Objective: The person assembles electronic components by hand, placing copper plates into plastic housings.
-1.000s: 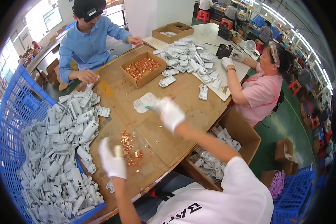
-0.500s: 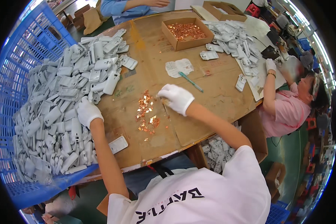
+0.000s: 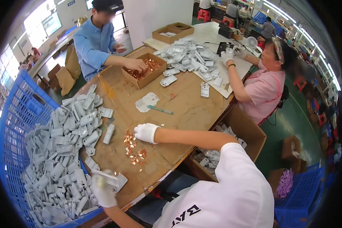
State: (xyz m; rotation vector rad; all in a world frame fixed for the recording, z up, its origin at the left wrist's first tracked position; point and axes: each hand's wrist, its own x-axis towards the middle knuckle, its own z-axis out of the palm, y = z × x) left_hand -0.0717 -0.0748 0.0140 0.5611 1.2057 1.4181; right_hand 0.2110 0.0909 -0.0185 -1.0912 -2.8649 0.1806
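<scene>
My left hand (image 3: pixel 103 192), in a white glove and smeared by motion, is at the table's near left edge. Its fingers are around a blurred white plastic case (image 3: pixel 109 179). Another white case (image 3: pixel 120 183) lies beside it. My right hand (image 3: pixel 146 133), gloved too, rests with curled fingers at the upper right edge of a loose pile of small copper-coloured metal pieces (image 3: pixel 130 146). Whatever its fingertips hold is hidden. To the left, a large heap of white plastic cases (image 3: pixel 64 152) fills a blue crate (image 3: pixel 12 125).
A green pen (image 3: pixel 160 110) and crumpled paper (image 3: pixel 147 102) lie mid-table. Across it, a person in blue reaches into a cardboard box (image 3: pixel 144 80) of copper pieces. At right, a person in pink handles a part near more cases (image 3: pixel 190 55). A carton (image 3: pixel 250 129) stands below the table edge.
The view has swung up and right. My left hand has left the heap for the near table edge with a case. My right hand has moved to the copper pile. The person in blue now reaches into the box.
</scene>
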